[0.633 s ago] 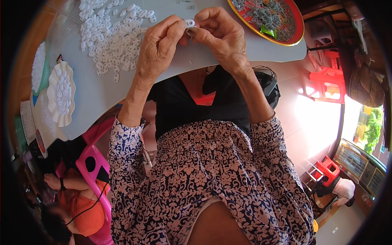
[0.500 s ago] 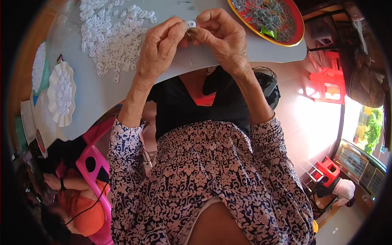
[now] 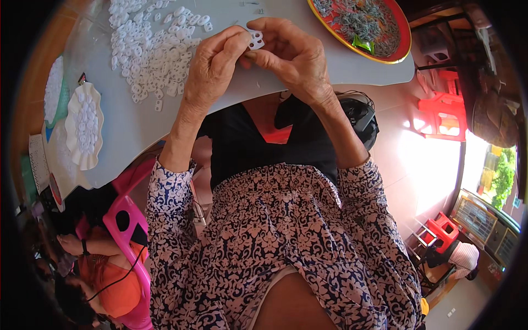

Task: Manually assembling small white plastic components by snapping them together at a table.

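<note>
Small white plastic piece [image 3: 255, 39] now slightly more exposed between fingertips; left hand [image 3: 212, 69] and right hand [image 3: 294, 55] shift only marginally.

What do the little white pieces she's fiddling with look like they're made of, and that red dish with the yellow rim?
The small white holed piece between the left hand and right hand looks like matte moulded plastic: uniform white and identical to the heaped white pieces. The round red dish with the yellow rim looks glossy, probably plastic or enamelled metal; its sheen leaves that open.
</note>
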### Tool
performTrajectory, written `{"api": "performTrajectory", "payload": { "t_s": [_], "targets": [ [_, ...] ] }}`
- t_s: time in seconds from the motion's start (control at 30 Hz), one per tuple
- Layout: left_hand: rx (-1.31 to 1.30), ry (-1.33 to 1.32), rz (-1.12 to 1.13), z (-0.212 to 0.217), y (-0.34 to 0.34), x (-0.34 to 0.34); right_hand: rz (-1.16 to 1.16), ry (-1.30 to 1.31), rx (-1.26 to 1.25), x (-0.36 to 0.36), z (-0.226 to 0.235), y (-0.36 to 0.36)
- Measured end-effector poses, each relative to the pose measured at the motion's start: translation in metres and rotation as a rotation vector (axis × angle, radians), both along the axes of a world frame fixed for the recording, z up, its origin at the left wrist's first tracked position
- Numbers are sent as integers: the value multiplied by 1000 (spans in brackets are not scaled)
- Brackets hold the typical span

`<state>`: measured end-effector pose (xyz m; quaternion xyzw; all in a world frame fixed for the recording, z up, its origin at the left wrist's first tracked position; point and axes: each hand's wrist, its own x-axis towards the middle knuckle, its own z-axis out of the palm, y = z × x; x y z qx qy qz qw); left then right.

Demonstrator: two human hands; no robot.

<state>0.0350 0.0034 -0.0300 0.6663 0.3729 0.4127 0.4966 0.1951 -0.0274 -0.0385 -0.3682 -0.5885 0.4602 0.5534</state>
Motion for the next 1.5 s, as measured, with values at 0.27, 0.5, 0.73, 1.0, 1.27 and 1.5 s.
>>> {"api": "performTrajectory", "payload": {
  "t_s": [0.27,0.5,0.73,1.0,1.27,1.5],
  "targets": [
    [-15,66,-7,10,-4,0,-16,13,28,-3,-1,-1],
    [1,49,-56,6,-1,-1,-68,-74,72,-4,3,-3],
    [4,39,-67,5,-2,0,-128,-221,128,-3,6,-6],
    [-19,65,-56,3,-2,1,-190,-306,216,-5,9,-8],
    [61,138,-50,8,-5,3,-203,-314,200,-6,10,-9],
    [101,120,-69,6,-5,3,-198,-326,210,-4,10,-10]
  ]
}}
